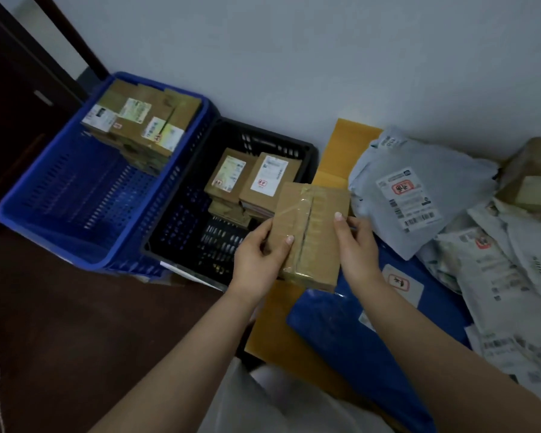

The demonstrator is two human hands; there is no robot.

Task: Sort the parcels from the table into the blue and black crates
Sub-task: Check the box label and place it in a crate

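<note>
Both hands [306, 245] gripping taped box [310, 232], long axis roughly away.

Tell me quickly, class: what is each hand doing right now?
Left hand: grips the left edge of the taped cardboard parcel.
Right hand: grips the same parcel's right edge.

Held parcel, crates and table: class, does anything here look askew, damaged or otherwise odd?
The cardboard parcel held by the left hand and right hand shows only tape, no label. The mailers on the table lie crumpled and overlapping. Parcels in the blue crate and black crate sit neatly.
</note>
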